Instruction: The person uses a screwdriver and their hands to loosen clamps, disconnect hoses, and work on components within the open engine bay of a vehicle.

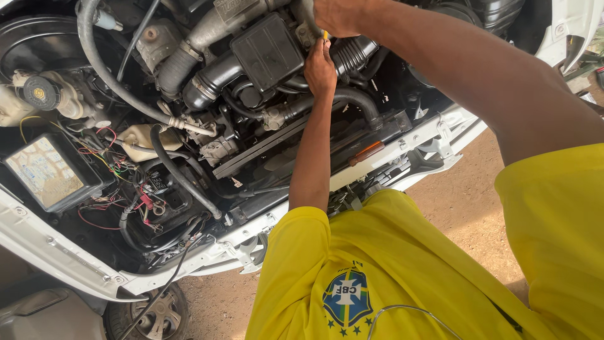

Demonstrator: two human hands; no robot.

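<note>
where the two arms meet over the engine bay, the left hand (320,68) and the right hand (340,16) both work at one spot: the joint where the ribbed hose (352,53) meets the black box (267,50). the left hand reaches up from below, fingers curled and pressed against the end of the hose beside the box; whether it truly grips the hose or only steadies it i cannot tell. the right hand comes in from the upper right, closed around a tool of which only a small yellow tip (325,34) shows between the two hands, just above the left fingers. the hose lies straight ahead of both hands and touching the left one; its long axis runs from the box out to the right and slightly upward, across the line of the left forearm. the left hand is the nearer to the hose end, the right sits just above it. counted: two hands, one ribbed hose at the joint, one yellow-tipped tool, one black box. farther left there is one large smooth intake pipe (211,82) running down from the box, one thin curved hose (100,69) looping across the bay, one fuse box (47,173) with a pale label, a tangle of red and yellow wires (104,160) beside it, and one wheel (154,315) low at the frame's bottom.
</note>
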